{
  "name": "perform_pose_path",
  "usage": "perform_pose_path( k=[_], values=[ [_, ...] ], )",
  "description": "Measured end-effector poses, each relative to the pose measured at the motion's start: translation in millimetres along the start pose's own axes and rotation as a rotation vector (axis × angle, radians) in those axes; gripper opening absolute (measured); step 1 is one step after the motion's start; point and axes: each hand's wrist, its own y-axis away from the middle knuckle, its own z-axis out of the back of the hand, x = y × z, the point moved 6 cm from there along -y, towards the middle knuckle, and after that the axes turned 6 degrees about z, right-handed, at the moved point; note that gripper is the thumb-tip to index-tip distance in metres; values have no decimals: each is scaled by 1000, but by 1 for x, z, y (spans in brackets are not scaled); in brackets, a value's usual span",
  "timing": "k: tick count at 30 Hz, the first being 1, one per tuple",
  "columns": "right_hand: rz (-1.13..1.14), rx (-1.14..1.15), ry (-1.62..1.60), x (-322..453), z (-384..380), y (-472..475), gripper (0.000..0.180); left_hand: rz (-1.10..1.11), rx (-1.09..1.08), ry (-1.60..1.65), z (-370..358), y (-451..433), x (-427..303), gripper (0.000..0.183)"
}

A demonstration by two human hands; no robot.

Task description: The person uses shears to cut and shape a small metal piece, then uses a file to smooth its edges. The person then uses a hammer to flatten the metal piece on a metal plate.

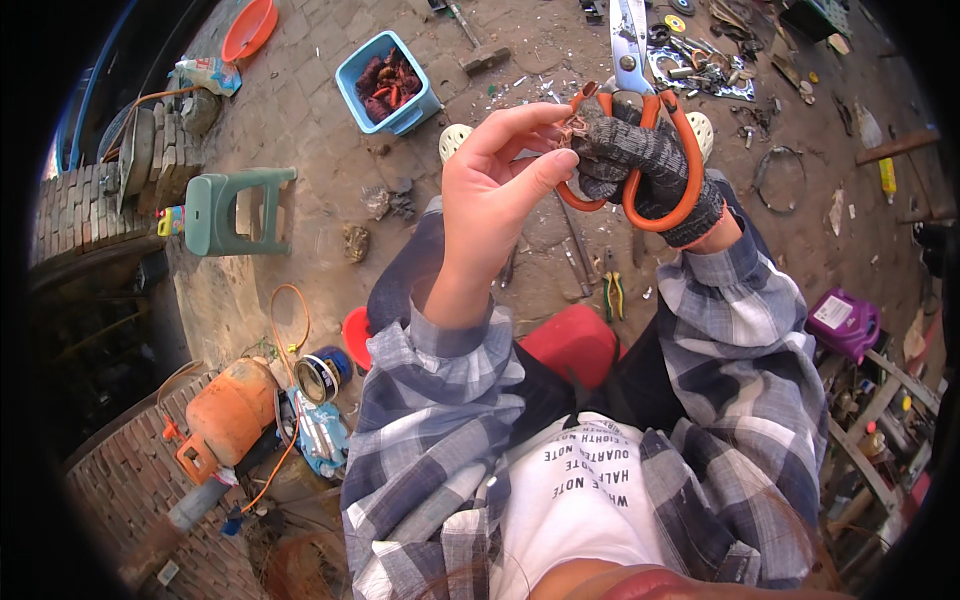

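Observation:
My bare left hand (495, 172) has its thumb and fingertips around a small tangle of copper-coloured wire (573, 130). The gloved fingertips of my right hand (649, 161) press against the same tangle from the other side. That hand wears a dark grey knitted glove and also holds large scissors with orange handles (694, 187). The handle loops pass around the gloved fingers. Their steel blades (628, 41) point away from me, close together. How firmly each hand grips the wire is partly hidden by the fingers.
A blue tub (416, 112) holds reddish-brown scrap. A hammer (486, 60) lies beyond it; pliers (613, 289) lie between my legs. Metal parts (697, 67) litter the ground at far right. At left stand a green stool (217, 214) and an orange gas cylinder (232, 409).

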Motion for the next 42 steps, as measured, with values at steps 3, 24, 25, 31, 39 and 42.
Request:
perform_pose_path(
  k=[3,24,25,31,39,42],
  values=[
    [-9,21,9,2,0,3,29,-30,1,-22,-2,1,-2,27],
    [-3,17,23,-14,26,-3,28,68,-38,44,4,1,-1,18],
    [46,29,46,-11,28,-4,28,83,-34,111,4,0,1,18],
    [539,-107,1225,1,37,0,47,-17,-155,206,18,-4,2,20],
    [820,1,1507,12,-14,8,57,-23,-263,208,26,-6,8,20],
    [814,7,1515,9,-13,8,56,-53,-317,143,28,-5,7,19]
  ],
)
